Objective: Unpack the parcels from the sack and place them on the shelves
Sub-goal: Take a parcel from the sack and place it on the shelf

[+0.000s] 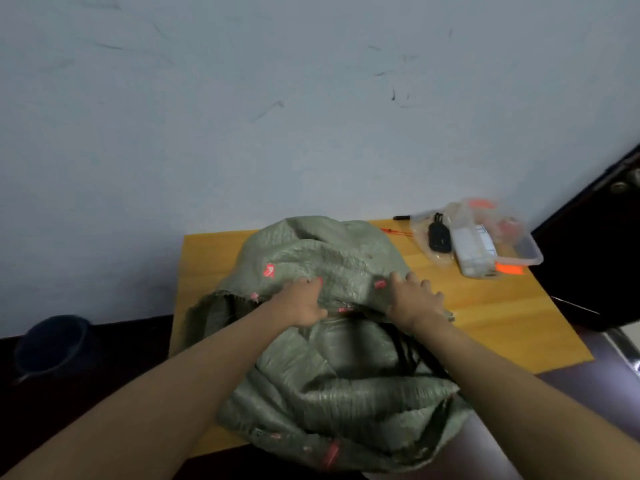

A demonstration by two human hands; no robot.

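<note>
A crumpled green woven sack (322,368) with pink markings lies across a small yellow wooden table (485,306) and hangs over its near edge. Both my hands are on the sack's upper fold near its mouth. My left hand (301,303) grips the fabric, thumb curled under the fold. My right hand (414,299) has its fingers bent over the same fold a little to the right. A dark gap shows below the fold between my wrists. No parcel is visible; the sack's contents are hidden.
A clear plastic tray (519,247) with small items, a white box and a black object stands at the table's far right corner. A pale wall rises behind. A dark bucket (52,344) stands on the floor at left. A dark door (595,251) is at right.
</note>
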